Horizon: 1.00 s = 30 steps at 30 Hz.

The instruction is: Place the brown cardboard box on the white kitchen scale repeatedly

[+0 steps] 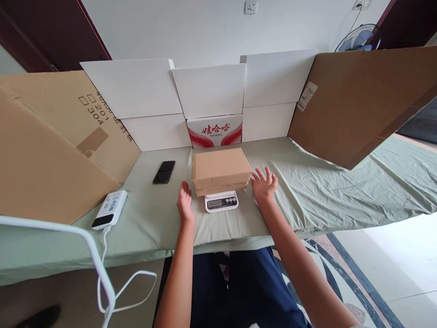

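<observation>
Two hands: left hand (185,200) and right hand (264,184), both spread and holding nothing, flank one small white digital kitchen scale (221,201) on the green-sheeted bench (324,191). One plain brown cardboard box (221,169) rests centred on the scale, clear of both palms. One black phone (164,172) lies left of the scale.

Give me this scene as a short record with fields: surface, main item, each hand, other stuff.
surface: table under a green sheet
main item: brown cardboard box resting on a small white kitchen scale
left hand: open, beside the box's left end, not gripping it
right hand: open, fingers spread, beside the box's right end, not gripping it
left of box: black phone, white power bank with a white cable
behind: white cartons, red-printed carton, brown cardboard sheets at both sides
</observation>
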Available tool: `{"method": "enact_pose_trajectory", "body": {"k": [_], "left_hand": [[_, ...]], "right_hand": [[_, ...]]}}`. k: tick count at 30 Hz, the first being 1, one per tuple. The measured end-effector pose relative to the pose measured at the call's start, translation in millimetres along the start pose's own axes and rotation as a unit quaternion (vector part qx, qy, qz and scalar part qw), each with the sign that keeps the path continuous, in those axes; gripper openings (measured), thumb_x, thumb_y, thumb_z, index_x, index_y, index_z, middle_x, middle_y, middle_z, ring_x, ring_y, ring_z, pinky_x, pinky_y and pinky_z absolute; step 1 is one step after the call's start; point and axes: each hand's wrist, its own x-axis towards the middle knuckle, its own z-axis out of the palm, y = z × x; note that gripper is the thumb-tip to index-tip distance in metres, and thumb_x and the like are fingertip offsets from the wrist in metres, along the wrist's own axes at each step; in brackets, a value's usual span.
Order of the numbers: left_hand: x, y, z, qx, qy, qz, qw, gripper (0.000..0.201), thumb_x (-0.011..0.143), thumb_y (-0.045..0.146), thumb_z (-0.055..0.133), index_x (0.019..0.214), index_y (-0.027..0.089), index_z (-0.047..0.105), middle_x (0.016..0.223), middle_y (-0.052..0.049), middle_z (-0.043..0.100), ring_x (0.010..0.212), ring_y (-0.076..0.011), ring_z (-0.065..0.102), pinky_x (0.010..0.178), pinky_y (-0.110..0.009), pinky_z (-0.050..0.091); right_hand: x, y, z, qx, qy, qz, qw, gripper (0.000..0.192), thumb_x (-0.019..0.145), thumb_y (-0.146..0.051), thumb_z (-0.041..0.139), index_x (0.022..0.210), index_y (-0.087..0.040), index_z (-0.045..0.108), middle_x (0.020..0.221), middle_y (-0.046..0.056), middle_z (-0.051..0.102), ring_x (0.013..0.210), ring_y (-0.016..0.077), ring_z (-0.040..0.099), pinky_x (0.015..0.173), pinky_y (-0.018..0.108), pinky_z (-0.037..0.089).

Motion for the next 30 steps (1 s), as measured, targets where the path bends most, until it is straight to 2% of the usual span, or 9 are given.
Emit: {"method": "enact_pose_trajectory", "body": {"k": [10, 19, 24, 30], "left_hand": [[1, -6, -0.2, 0.027, -0.008, 0.02, 0.999, 0.07, 0.093, 0.067, 0.057, 0.147, 0.024, 0.065, 0.167, -0.014, 0.048, 0.157, -0.0288, 0.042, 0.129, -0.042, 0.034], [-6, -7, -0.7, 0.09, -0.035, 0.084, 0.992, 0.077, 0.094, 0.071, 0.055, 0.155, 0.023, 0.058, 0.166, -0.015, 0.049, 0.157, -0.0309, 0.043, 0.128, -0.043, 0.036], [-8, -5, 0.3, 0.101, -0.039, 0.086, 0.99, 0.084, 0.092, 0.075, 0.056, 0.157, 0.022, 0.056, 0.166, -0.016, 0.048, 0.157, -0.0323, 0.042, 0.129, -0.043, 0.036], [-9, -4, -0.5, 0.097, -0.042, 0.082, 0.991, 0.085, 0.091, 0.075, 0.057, 0.156, 0.021, 0.057, 0.166, -0.016, 0.048, 0.157, -0.0327, 0.041, 0.129, -0.044, 0.035]], "right_hand": [[6, 2, 5, 0.03, -0.02, 0.034, 0.999, 0.043, 0.097, -0.053, 0.039, 0.109, -0.026, 0.069, 0.104, 0.007, 0.078, 0.083, 0.0195, 0.073, 0.068, 0.033, 0.058], [10, 11, 4, -0.001, -0.073, 0.035, 0.997, 0.043, 0.09, -0.059, 0.049, 0.107, -0.025, 0.07, 0.095, 0.005, 0.073, 0.081, 0.0204, 0.071, 0.074, 0.036, 0.059], [8, 13, 5, -0.042, -0.105, 0.024, 0.993, 0.044, 0.09, -0.062, 0.053, 0.108, -0.026, 0.07, 0.097, 0.005, 0.072, 0.085, 0.0225, 0.071, 0.084, 0.042, 0.061], [5, 12, 7, -0.033, -0.103, 0.027, 0.994, 0.041, 0.092, -0.059, 0.051, 0.105, -0.026, 0.071, 0.093, 0.004, 0.073, 0.083, 0.022, 0.07, 0.079, 0.041, 0.062]]}}
